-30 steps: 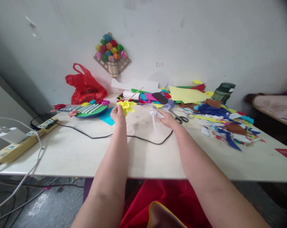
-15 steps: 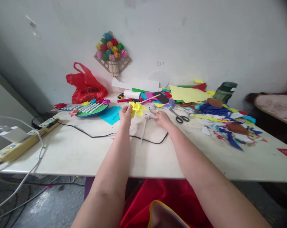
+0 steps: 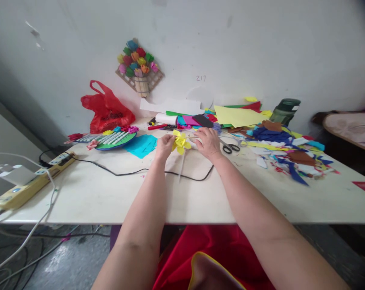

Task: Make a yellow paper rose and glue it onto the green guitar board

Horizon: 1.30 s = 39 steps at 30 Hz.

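Note:
A yellow paper flower (image 3: 180,142) with several petals faces up, pinched at its left edge by the closed fingers of my left hand (image 3: 164,148). My right hand (image 3: 209,144) has its fingers closed on a thin wooden stick (image 3: 191,137) that runs from the flower towards the right. Below them lies a white hot glue gun, mostly covered by my right hand and the flower. Its translucent glue stick (image 3: 181,166) points towards me, and a black cord (image 3: 188,179) loops across the table in front.
Black-handled scissors (image 3: 231,148) lie right of my right hand. Further right spreads a heap of coloured scraps (image 3: 297,159), with a green bottle (image 3: 285,111) behind. To the left are blue sheets (image 3: 141,146), a green round craft piece (image 3: 122,141), a red bag (image 3: 110,112) and a power strip (image 3: 34,181).
My right hand has left the glue gun and taken the wooden stick. The flower has turned more face-on and shifted right, and the stick has swung lower.

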Available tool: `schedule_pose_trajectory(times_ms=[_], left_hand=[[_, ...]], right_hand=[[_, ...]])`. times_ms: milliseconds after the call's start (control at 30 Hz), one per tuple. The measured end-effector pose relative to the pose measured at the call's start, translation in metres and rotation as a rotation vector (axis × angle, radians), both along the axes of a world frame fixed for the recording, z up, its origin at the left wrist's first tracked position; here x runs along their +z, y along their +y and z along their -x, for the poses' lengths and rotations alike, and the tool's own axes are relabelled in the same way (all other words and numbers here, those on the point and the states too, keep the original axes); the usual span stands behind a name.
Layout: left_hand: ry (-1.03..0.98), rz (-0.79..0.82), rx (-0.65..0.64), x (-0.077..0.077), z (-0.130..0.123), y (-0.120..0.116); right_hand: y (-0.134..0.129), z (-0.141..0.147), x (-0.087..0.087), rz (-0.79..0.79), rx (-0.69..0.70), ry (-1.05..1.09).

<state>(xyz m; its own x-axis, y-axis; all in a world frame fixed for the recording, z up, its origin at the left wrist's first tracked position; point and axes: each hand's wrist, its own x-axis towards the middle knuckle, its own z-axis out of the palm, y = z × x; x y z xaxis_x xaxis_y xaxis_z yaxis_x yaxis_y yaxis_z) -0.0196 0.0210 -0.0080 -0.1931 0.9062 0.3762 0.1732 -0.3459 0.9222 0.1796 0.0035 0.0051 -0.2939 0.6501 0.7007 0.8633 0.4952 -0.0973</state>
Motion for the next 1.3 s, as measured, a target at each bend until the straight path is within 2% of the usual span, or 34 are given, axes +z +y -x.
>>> schedule_pose_trajectory(times_ms=[267,367,500,700,933,1300], left_hand=[[0.012,0.060,-0.225,-0.001,-0.002,-0.006],[0.041,0.081,-0.285,0.000,-0.002,-0.009],[0.063,0.099,-0.325,0.002,-0.002,-0.013],[0.024,0.139,-0.403,0.002,-0.001,-0.013],[0.008,0.145,-0.436,0.004,-0.002,-0.015],[0.049,0.122,-0.437,0.002,-0.001,-0.015]], right_hand=[[-0.003,-0.004,0.005,0.304,0.171,0.047],[0.001,-0.007,0.001,0.415,0.200,0.113],[0.012,-0.010,-0.009,0.496,0.324,0.225],[0.010,-0.006,-0.006,0.534,0.464,0.361],[0.008,-0.006,-0.001,0.569,0.411,0.347],[0.005,-0.004,0.002,0.582,0.429,0.305]])
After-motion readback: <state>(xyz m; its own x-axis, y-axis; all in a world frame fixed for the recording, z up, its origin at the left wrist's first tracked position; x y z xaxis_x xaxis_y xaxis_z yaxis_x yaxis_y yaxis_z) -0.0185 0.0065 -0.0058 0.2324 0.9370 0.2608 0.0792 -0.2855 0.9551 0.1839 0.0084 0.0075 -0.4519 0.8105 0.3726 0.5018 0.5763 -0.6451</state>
